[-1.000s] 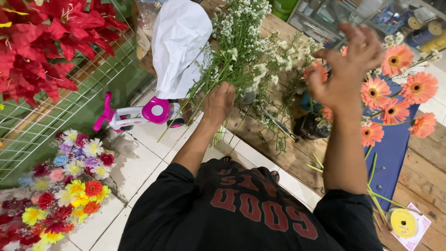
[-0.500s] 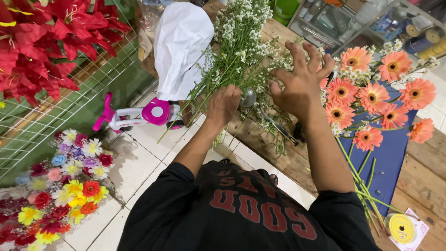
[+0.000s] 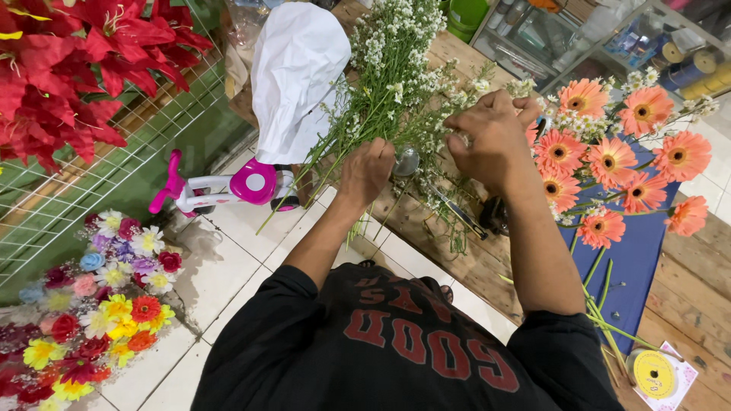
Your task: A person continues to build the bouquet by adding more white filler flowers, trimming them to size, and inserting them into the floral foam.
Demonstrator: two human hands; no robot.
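A: What does the left hand (image 3: 367,170) hold?

B: Its fingers are clamped on the green stems of the white sprays (image 3: 396,72), which fan upward and away over the wooden counter (image 3: 685,304).

A: And the right hand (image 3: 491,137)?

B: It lies just beside the left, knuckles up, fingers curled together into the small white blooms at the bunch's right side. Whether they pinch a single stem cannot be told.

A: What lies to the right?

B: Orange gerberas (image 3: 609,164), heads up, rest on a blue sheet (image 3: 647,251) spread over the counter; their long stems run down toward the person. A yellow ribbon roll (image 3: 655,373) sits near the stem ends.

A: And to the left?

B: White paper (image 3: 293,76) stands behind the sprays. A pink toy tricycle (image 3: 228,186) is on the tiled floor (image 3: 228,259). Red lilies (image 3: 84,61) hang over a wire grid (image 3: 114,175), and a mixed bed of small coloured flowers (image 3: 91,312) lies below it.
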